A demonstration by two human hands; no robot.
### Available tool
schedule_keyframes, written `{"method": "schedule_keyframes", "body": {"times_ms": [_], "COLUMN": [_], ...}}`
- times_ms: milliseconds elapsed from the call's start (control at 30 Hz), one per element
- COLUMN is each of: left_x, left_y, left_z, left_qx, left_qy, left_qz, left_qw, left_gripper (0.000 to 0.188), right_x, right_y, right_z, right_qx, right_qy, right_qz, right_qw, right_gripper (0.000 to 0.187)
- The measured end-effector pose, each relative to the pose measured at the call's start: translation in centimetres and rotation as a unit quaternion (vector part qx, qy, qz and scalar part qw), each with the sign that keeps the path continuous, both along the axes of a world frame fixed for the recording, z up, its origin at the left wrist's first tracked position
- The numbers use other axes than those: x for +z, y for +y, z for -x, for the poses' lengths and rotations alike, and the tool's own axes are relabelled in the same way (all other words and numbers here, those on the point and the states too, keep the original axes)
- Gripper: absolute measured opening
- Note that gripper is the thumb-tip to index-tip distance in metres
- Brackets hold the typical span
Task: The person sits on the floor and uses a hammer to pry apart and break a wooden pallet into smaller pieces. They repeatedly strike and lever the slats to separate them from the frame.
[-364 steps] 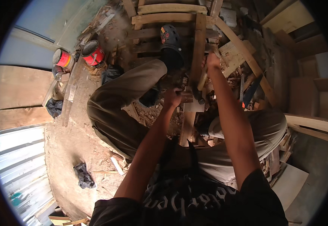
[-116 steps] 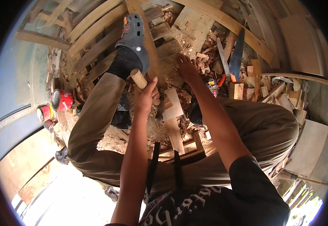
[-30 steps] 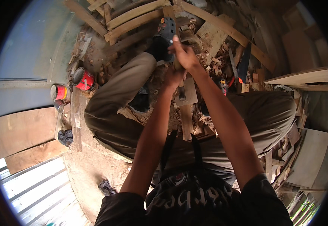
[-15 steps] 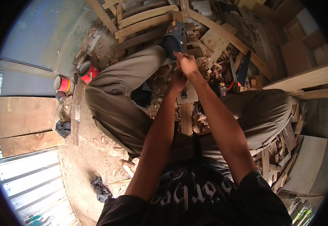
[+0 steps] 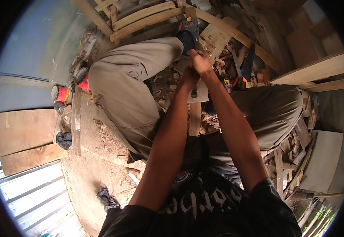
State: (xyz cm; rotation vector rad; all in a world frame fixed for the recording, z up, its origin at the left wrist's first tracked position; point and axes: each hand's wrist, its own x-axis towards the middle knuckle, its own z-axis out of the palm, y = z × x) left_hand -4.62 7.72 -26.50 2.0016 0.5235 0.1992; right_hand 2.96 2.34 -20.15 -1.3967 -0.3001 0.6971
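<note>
My left hand (image 5: 189, 78) and my right hand (image 5: 200, 62) are closed close together, the right just beyond the left. A dark rounded end, like a handle butt (image 5: 194, 94), shows just below my left hand; my fingers hide the rest of that tool. Under it lies a flat pale piece of wood (image 5: 203, 94), on top of a narrow wooden beam (image 5: 195, 118) running toward my lap. Beyond my hands, my foot in a dark clog (image 5: 188, 33) is close to the far part of this work.
Wood chips and offcuts (image 5: 168, 85) cover the ground around. A handsaw (image 5: 249, 65) lies to the right. Two red cans (image 5: 62, 93) stand at left, near a black plastic bag (image 5: 64, 140). Planks (image 5: 148, 21) cross the far side; a long board (image 5: 318, 71) juts in at right.
My hands have shifted slightly right and nearer the foot in the picture, still closed together. My left knee and foot have moved a little; the whole view has tilted slightly.
</note>
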Motion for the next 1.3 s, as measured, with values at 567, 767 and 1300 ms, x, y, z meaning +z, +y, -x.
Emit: {"method": "schedule_keyframes", "body": {"times_ms": [567,767,1300], "left_x": [10.1,17.2,-11.9], "left_y": [3.9,13.2,1.7], "left_z": [9.7,2.1,5.4], "left_qx": [-0.103,0.023,0.142], "left_qy": [0.036,-0.051,0.133], "left_qz": [0.143,-0.008,0.175], "left_qw": [0.984,0.998,0.965], "left_gripper": [0.045,0.024,0.073], "right_x": [10.3,16.3,3.0], "right_y": [-15.4,-14.2,-5.4], "right_z": [1.0,-6.2,-4.4], "right_qx": [-0.256,-0.003,0.103], "right_qy": [0.030,-0.126,-0.036], "right_qz": [-0.200,-0.227,-0.158], "right_qw": [0.945,0.966,0.981], "right_gripper": [0.025,0.038,0.040]}}
